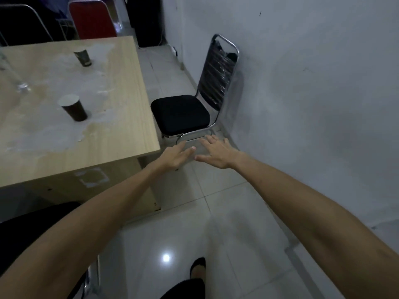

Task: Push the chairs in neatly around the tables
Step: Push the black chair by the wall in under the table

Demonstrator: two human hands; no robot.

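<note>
A black padded chair (180,114) with a chrome frame stands between the wooden table (121,134) and the white wall, its seat partly under the table's right edge and its backrest close to the wall. My left hand (176,156) and my right hand (216,152) reach forward side by side, palms down, fingers spread, just short of the chair's near chrome leg. Neither hand touches the chair or holds anything. Another black chair seat (32,229) shows at the lower left, beside my left arm.
Two dark paper cups (74,108) (83,57) stand on the stained tabletop. A red chair (92,20) and a black chair (19,24) sit at the table's far side. The wall (313,104) runs along the right. My foot (197,268) is on the glossy tiled floor.
</note>
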